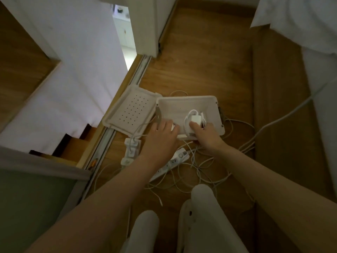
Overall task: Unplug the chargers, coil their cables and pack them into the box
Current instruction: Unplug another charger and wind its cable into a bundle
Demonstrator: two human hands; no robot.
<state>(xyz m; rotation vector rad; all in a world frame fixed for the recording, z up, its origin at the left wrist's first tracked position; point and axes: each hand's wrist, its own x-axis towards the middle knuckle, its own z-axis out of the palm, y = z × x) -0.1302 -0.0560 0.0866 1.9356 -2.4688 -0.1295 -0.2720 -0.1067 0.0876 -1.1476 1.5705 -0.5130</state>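
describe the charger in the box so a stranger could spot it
On the wooden floor lies an open white box, its dotted lid flipped left. In its right half sits a square white charger, held by the right hand. Unlike the loose cables outside, its cable is coiled.

White box (187,98) sits open on the wooden floor, perforated lid (133,110) flung left; inside, my right hand (206,132) grips a white charger (196,118), cable coiled. Loose cables (200,172) tangle nearby.

text: none legible | box (186,98), charger (196,119), power strip (175,161): marks unreadable
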